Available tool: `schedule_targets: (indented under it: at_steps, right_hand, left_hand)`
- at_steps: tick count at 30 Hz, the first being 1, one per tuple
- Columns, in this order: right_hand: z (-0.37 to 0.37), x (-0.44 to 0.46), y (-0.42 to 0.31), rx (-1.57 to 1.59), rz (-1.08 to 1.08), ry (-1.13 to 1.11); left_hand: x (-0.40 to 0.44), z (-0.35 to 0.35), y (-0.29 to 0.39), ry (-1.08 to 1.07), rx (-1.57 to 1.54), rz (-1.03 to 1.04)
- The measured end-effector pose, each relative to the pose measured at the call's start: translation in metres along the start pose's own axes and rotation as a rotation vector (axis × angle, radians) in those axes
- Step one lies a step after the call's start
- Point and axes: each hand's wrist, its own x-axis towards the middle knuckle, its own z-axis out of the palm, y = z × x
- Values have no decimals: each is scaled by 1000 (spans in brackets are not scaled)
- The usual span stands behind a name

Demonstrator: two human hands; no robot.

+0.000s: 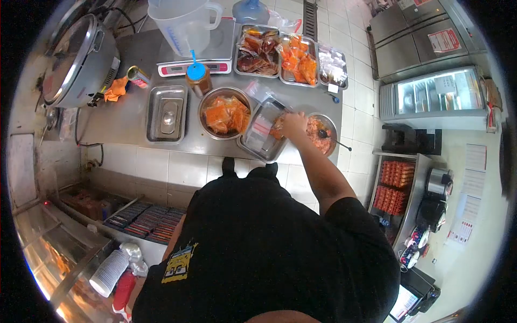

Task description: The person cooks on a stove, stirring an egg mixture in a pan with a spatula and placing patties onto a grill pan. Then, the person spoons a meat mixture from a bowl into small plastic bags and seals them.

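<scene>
My right hand (294, 125) reaches over the right side of a rectangular metal tray (257, 152). Its fingers are closed on a small clear plastic bag of orange-brown food (278, 128) at the tray's edge. Flat clear plastic bags (262, 128) lie in the same tray. Just right of the hand stands a round metal bowl (335, 131) of pinkish-orange minced food (316, 141), with a black-handled ladle (323, 133) resting in it. To the left, another metal bowl (201, 119) holds several bags of orange food (225, 115). My left hand is hidden beside my body.
Three trays of bagged food (258, 51) line the table's back edge. A measuring jug (186, 27) stands on a scale (229, 67). Nearby are a blue-lidded jar (199, 81), a lidded tray (167, 116), a can (138, 76) and a large cooker (81, 62).
</scene>
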Motion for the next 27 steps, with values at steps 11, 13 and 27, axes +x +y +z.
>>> schedule_targets:
  at_steps: [11, 13, 27]
  right_hand:
    - [-29, -59, -44, 77, -134, 412]
    - [-14, -66, -63, 215, -232, 226]
    - [68, -46, -64, 515, -219, 273]
  left_hand:
    - [-8, 0, -8, 28, -40, -11]
    - [-9, -1, -9, 29, -43, -12]
    - [12, -40, -15, 44, 39, 78]
